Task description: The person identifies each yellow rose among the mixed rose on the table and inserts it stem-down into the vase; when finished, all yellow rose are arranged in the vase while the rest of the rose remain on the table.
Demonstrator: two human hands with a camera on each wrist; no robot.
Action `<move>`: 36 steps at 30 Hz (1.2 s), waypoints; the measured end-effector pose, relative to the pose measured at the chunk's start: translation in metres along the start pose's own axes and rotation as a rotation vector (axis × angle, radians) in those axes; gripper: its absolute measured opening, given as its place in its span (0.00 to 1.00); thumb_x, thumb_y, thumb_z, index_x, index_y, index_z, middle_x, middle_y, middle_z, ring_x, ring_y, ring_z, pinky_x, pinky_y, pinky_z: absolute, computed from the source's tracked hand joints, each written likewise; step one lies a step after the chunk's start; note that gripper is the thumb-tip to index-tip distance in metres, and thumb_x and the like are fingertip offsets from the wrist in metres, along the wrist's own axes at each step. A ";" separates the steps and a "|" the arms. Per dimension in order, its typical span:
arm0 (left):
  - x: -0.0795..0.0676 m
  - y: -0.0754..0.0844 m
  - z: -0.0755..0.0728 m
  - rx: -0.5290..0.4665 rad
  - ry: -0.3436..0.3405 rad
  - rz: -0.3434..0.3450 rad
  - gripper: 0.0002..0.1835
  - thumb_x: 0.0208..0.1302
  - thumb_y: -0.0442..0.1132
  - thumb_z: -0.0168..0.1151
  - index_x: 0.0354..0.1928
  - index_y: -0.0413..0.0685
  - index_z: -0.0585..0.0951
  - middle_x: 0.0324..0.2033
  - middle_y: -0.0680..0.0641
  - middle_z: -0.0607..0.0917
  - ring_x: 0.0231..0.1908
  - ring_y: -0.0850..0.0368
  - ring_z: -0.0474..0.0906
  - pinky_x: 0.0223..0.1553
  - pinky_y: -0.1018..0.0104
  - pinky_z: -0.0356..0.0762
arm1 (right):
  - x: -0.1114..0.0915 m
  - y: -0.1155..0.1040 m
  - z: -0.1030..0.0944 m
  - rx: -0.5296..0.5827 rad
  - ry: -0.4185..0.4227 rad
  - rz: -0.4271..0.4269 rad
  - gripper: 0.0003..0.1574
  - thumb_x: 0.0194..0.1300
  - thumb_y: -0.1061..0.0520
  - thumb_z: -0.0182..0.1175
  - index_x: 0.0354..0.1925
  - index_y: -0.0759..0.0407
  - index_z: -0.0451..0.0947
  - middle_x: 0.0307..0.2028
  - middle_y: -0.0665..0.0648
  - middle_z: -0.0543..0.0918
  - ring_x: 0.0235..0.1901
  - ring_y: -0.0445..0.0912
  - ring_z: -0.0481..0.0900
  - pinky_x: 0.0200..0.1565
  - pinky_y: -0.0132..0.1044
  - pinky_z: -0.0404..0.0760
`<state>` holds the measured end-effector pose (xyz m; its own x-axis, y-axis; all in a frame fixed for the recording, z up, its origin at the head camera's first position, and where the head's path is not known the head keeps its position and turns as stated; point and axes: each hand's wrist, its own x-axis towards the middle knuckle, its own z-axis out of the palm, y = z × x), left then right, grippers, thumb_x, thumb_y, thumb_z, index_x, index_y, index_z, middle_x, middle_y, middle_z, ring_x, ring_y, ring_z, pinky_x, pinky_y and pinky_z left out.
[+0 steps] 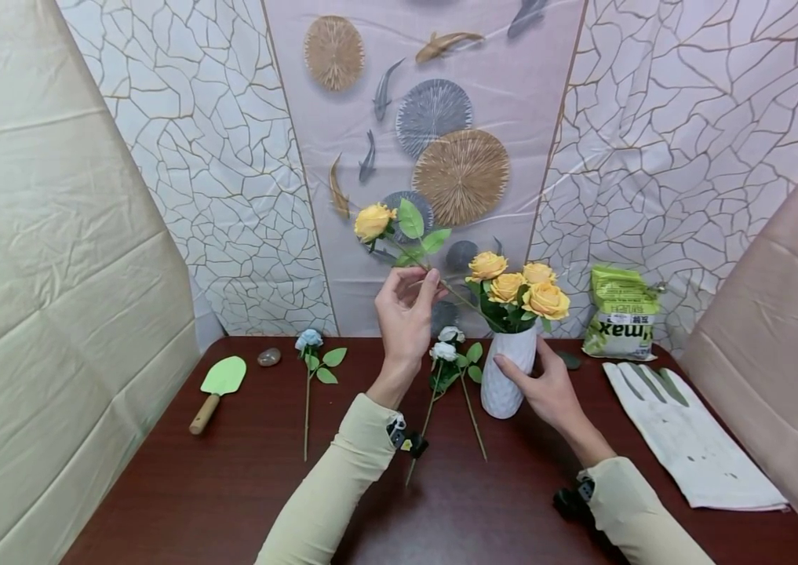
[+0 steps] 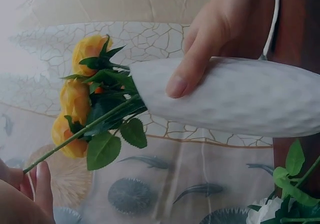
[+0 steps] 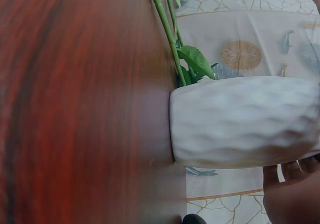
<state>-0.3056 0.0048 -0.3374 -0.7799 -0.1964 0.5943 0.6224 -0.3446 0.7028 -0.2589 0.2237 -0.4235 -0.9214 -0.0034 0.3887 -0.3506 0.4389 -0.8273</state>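
My left hand (image 1: pixel 404 314) pinches the stem of a yellow rose (image 1: pixel 374 223) between thumb and fingers. The bloom leans up to the left, and in the left wrist view the stem (image 2: pixel 75 140) slants into the mouth of a white dimpled vase (image 1: pixel 508 375). Several yellow roses (image 1: pixel 547 300) with dark green leaves stand in that vase. My right hand (image 1: pixel 547 388) grips the vase from its right side, the thumb lying across the front below the rim. The vase's base is close to the tabletop in the right wrist view (image 3: pixel 240 124).
White roses (image 1: pixel 444 351) lie left of the vase, a blue rose (image 1: pixel 309 339) farther left. A green trowel (image 1: pixel 224 377) and brown stone (image 1: pixel 268 357) are at the table's left. Rightward are a green bag (image 1: pixel 621 314), dark stone (image 1: pixel 570 360) and white gloves (image 1: pixel 688 435).
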 end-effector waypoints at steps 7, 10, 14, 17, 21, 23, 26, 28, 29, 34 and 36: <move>-0.009 -0.009 0.009 0.018 -0.048 -0.027 0.13 0.66 0.37 0.68 0.46 0.35 0.79 0.41 0.36 0.83 0.39 0.37 0.86 0.43 0.54 0.88 | -0.001 0.000 0.000 0.006 0.001 -0.001 0.35 0.68 0.44 0.66 0.67 0.50 0.69 0.57 0.53 0.81 0.48 0.37 0.81 0.46 0.29 0.81; -0.016 -0.014 0.014 0.047 -0.063 -0.041 0.13 0.66 0.38 0.68 0.46 0.35 0.80 0.41 0.37 0.84 0.39 0.37 0.86 0.42 0.55 0.89 | -0.001 0.002 0.000 0.012 0.004 0.001 0.35 0.67 0.43 0.66 0.68 0.50 0.69 0.57 0.53 0.81 0.49 0.38 0.81 0.47 0.29 0.81; -0.027 -0.020 0.020 0.050 -0.076 -0.084 0.15 0.65 0.38 0.70 0.47 0.34 0.80 0.40 0.36 0.86 0.39 0.36 0.86 0.43 0.51 0.88 | 0.000 0.006 0.000 0.025 0.005 0.003 0.36 0.67 0.43 0.66 0.68 0.49 0.69 0.58 0.54 0.81 0.49 0.38 0.81 0.47 0.29 0.81; -0.034 -0.025 0.024 0.027 -0.069 -0.125 0.16 0.63 0.37 0.71 0.47 0.33 0.80 0.40 0.35 0.86 0.39 0.39 0.87 0.44 0.47 0.87 | 0.001 0.009 0.000 0.029 0.001 0.003 0.36 0.67 0.43 0.66 0.69 0.49 0.69 0.58 0.55 0.81 0.49 0.39 0.81 0.46 0.30 0.82; -0.038 -0.032 0.028 0.020 -0.045 -0.158 0.14 0.62 0.37 0.72 0.45 0.36 0.82 0.39 0.35 0.87 0.38 0.44 0.87 0.44 0.47 0.87 | 0.002 0.008 0.000 0.023 -0.002 0.005 0.36 0.67 0.42 0.66 0.68 0.49 0.69 0.57 0.54 0.81 0.48 0.39 0.82 0.46 0.31 0.82; -0.038 -0.035 0.028 0.034 -0.043 -0.175 0.15 0.62 0.39 0.73 0.45 0.37 0.83 0.39 0.36 0.87 0.39 0.46 0.87 0.44 0.51 0.88 | 0.002 0.006 -0.001 0.018 -0.002 0.005 0.35 0.67 0.42 0.66 0.67 0.49 0.69 0.57 0.53 0.81 0.47 0.39 0.82 0.46 0.31 0.82; -0.037 -0.039 0.028 0.069 -0.039 -0.215 0.17 0.61 0.41 0.73 0.46 0.36 0.83 0.39 0.39 0.87 0.39 0.48 0.87 0.42 0.56 0.88 | 0.001 0.003 -0.001 0.011 0.000 -0.002 0.35 0.67 0.43 0.66 0.67 0.50 0.70 0.56 0.53 0.81 0.47 0.38 0.82 0.46 0.31 0.82; -0.036 -0.041 0.028 0.115 -0.034 -0.246 0.18 0.62 0.43 0.73 0.46 0.38 0.83 0.38 0.43 0.88 0.39 0.51 0.87 0.41 0.60 0.88 | 0.000 0.002 -0.001 0.010 0.000 -0.007 0.34 0.68 0.44 0.66 0.67 0.51 0.70 0.56 0.54 0.81 0.46 0.37 0.82 0.45 0.31 0.82; -0.036 -0.042 0.029 0.134 -0.033 -0.260 0.17 0.61 0.44 0.74 0.45 0.39 0.84 0.38 0.45 0.88 0.39 0.53 0.87 0.41 0.61 0.88 | 0.000 0.001 -0.001 0.010 0.001 -0.008 0.34 0.68 0.44 0.66 0.67 0.52 0.70 0.56 0.55 0.82 0.46 0.37 0.82 0.45 0.31 0.82; -0.041 -0.049 0.032 0.196 -0.071 -0.314 0.11 0.59 0.45 0.75 0.40 0.50 0.86 0.35 0.50 0.88 0.37 0.58 0.85 0.42 0.59 0.87 | 0.000 0.000 0.000 0.012 0.001 -0.010 0.33 0.68 0.44 0.66 0.66 0.52 0.70 0.54 0.54 0.82 0.45 0.37 0.82 0.45 0.32 0.83; -0.045 -0.054 0.032 0.225 -0.108 -0.341 0.10 0.59 0.47 0.75 0.38 0.52 0.86 0.34 0.51 0.88 0.36 0.59 0.85 0.39 0.61 0.87 | 0.000 0.000 0.001 0.021 -0.006 -0.009 0.33 0.68 0.44 0.65 0.66 0.51 0.70 0.54 0.53 0.82 0.44 0.37 0.83 0.44 0.33 0.83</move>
<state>-0.3018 0.0618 -0.3895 -0.9396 -0.0047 0.3423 0.3385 -0.1619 0.9269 -0.2586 0.2228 -0.4236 -0.9191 -0.0122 0.3937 -0.3621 0.4199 -0.8322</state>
